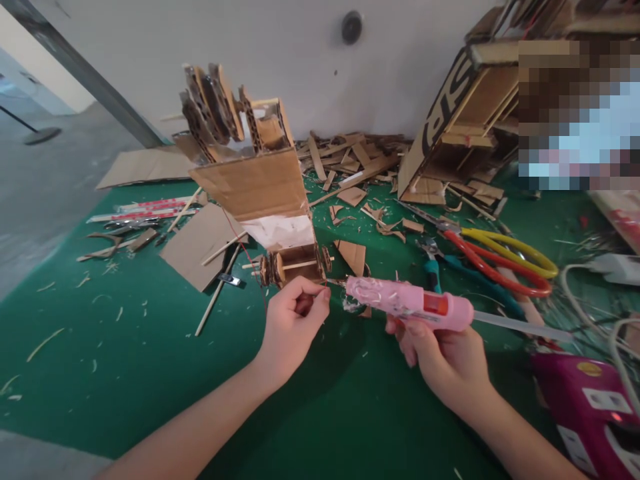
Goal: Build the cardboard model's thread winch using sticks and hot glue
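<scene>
Firstly, one cardboard model, upright beyond the left hand, its lower front edge partly covered by that hand. We note layered discs at its top and smaller wheels on a stick axle below.

Left hand: thumb and forefinger pinched together on a short red strand, the remaining fingers curled in. Whether this strand joins the longer red thread hanging by the model's left side, we cannot tell.

Right hand: fingers wrapped around a pink glue gun, its handle and trigger concealed by the grip; a pale glue stick protrudes from the rear. The nozzle points left, just beside the pinched fingertips; contact we cannot make out.

Further items, incomplete: a magenta socket box, cut off at right; a second cardboard structure with black lettering, partly behind a pixelated patch we cannot read through; red and yellow handles, of one tool or two we cannot say.

Surface: one green tabletop, strewn with shavings, sticks and, against the wall, heaped cardboard scraps.

Room: pale wall bearing a dark round fitting; grey floor at left.
</scene>
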### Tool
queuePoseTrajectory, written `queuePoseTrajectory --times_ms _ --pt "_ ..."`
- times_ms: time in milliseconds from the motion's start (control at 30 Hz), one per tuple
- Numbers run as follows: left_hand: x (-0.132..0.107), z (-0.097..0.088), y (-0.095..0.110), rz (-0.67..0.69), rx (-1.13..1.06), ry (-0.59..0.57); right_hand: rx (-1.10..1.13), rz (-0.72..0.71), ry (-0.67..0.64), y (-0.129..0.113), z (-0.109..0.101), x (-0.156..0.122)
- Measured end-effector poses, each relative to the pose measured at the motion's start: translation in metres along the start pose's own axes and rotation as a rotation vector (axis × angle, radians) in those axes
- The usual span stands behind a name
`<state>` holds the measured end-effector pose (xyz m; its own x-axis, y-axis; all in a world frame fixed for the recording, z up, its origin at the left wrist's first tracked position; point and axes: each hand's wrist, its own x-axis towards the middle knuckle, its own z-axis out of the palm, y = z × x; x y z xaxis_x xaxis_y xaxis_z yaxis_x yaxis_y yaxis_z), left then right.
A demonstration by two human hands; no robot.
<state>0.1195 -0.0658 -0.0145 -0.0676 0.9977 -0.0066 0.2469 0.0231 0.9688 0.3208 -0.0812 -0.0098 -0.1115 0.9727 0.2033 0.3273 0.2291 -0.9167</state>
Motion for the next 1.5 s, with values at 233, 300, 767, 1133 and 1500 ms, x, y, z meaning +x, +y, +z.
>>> queuePoseTrajectory --times_ms 233,300,767,1133,1500 --pt "-0.001 -0.001 0.002 0.012 0.003 0.002 -0.01 0.011 -0.004 0.004 -0.001 -0.002" --pt "-0.001 -0.001 0.001 0.013 0.0 0.002 -0.015 0.016 -0.013 0.005 -0.001 -0.003" --pt "-0.001 -0.001 0.0 -0.014 -0.009 0.004 -0.003 0.017 0.0 0.004 -0.001 -0.002" --pt "0.0 -0.001 0.001 -0.015 0.001 0.012 0.061 0.051 -0.03 0.007 -0.002 -0.006" --pt "-0.003 -0.003 -0.001 -0.012 0.028 0.058 -0.014 0.164 0.312 -0.004 -0.002 0.006"
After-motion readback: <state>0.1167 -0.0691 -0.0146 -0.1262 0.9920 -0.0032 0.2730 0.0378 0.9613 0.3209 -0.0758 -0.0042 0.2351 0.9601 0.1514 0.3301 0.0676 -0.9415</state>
